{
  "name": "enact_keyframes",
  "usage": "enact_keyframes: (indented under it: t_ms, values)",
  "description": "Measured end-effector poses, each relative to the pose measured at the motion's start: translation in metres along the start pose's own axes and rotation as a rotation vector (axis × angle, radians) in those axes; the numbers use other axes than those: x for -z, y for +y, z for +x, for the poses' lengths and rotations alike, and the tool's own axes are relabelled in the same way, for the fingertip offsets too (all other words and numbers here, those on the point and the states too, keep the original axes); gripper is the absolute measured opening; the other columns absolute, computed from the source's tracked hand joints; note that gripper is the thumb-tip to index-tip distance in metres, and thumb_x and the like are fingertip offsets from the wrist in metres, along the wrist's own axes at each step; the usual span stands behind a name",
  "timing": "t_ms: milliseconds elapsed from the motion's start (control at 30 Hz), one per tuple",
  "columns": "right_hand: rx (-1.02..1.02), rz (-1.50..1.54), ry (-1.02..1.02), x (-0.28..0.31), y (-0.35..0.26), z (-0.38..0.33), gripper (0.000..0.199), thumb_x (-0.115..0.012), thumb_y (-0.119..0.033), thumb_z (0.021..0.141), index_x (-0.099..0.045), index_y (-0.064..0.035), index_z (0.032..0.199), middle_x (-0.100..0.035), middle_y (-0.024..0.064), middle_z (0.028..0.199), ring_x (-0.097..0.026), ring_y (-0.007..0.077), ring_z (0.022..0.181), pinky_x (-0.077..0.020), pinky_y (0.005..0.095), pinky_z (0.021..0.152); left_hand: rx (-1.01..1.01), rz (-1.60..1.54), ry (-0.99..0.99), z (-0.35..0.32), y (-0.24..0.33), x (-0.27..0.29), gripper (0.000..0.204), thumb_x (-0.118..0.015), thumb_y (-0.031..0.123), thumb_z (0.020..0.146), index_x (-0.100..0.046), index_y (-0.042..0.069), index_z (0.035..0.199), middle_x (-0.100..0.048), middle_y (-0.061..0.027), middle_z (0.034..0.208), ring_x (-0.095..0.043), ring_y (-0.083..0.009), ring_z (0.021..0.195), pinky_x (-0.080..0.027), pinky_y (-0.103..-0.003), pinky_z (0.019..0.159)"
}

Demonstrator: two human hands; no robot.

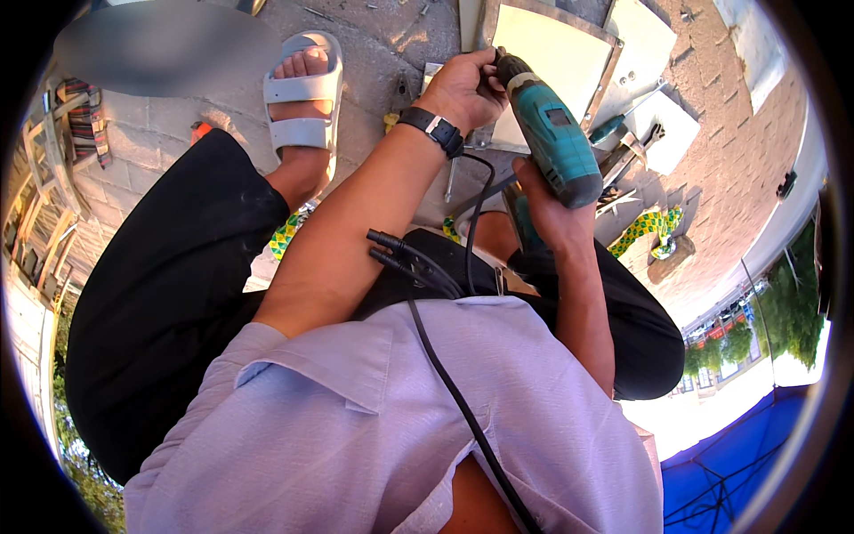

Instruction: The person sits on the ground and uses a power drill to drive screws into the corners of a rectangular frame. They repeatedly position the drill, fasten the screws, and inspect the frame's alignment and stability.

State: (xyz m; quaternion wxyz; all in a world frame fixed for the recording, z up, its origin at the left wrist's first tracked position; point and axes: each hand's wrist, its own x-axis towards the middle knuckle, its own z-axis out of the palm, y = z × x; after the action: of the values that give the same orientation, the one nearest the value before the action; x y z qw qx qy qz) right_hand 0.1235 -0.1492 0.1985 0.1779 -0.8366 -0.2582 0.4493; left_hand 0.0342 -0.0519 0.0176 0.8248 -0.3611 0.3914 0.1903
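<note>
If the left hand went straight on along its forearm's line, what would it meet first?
Probably the dark chuck of the teal drill, right by the left hand; beyond that, perhaps the cream panel, though depth is unclear.

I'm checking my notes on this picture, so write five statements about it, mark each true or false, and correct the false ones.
1. The right hand holds the drill. True.
2. The black watch is worn on the right wrist. False: the black watch is on the left wrist.
3. The left hand is at the drill's front end. True.
4. The sandal at the upper left is bright red. False: the sandal is light grey.
5. A teal-handled tool lies to the right of the drill in the picture. True.
</note>
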Motion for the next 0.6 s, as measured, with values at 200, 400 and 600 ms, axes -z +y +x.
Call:
enact_keyframes:
  t_ms: [200,400,600]
  values:
    - [0.026,-0.007,-0.022,0.0,-0.004,0.01,0.023,-0.078,-0.016,0.086,-0.072,0.0026,0.099,-0.074,0.0098,0.085,-0.069,0.0164,0.077,-0.0538,0.0346,0.073,-0.005,-0.023,-0.015,-0.002,0.001,-0.006,0.026,-0.064,0.013,0.101,-0.052,0.008,0.078,-0.045,0.0048,0.066,-0.043,-0.0067,0.057,-0.037,-0.018,0.051]
    - [0.018,-0.019,-0.034,0.0,-0.007,0.016,0.023,-0.077,-0.015,0.086,-0.072,0.003,0.098,-0.074,0.0103,0.084,-0.069,0.0166,0.076,-0.0537,0.035,0.072,-0.026,-0.028,0.008,0.003,-0.001,-0.007,0.028,-0.062,0.01,0.1,-0.049,0.01,0.075,-0.041,0.0054,0.063,-0.041,-0.0064,0.056,-0.035,-0.018,0.051]
    - [0.018,-0.057,-0.058,0.005,-0.011,0.022,0.022,-0.077,-0.014,0.085,-0.072,0.0026,0.099,-0.074,0.0107,0.084,-0.069,0.0172,0.075,-0.0539,0.0349,0.071,-0.061,-0.05,0.073,0.002,-0.005,-0.013,0.024,-0.062,0.009,0.099,-0.053,0.01,0.077,-0.043,0.0063,0.065,-0.042,-0.0057,0.057,-0.036,-0.018,0.053]
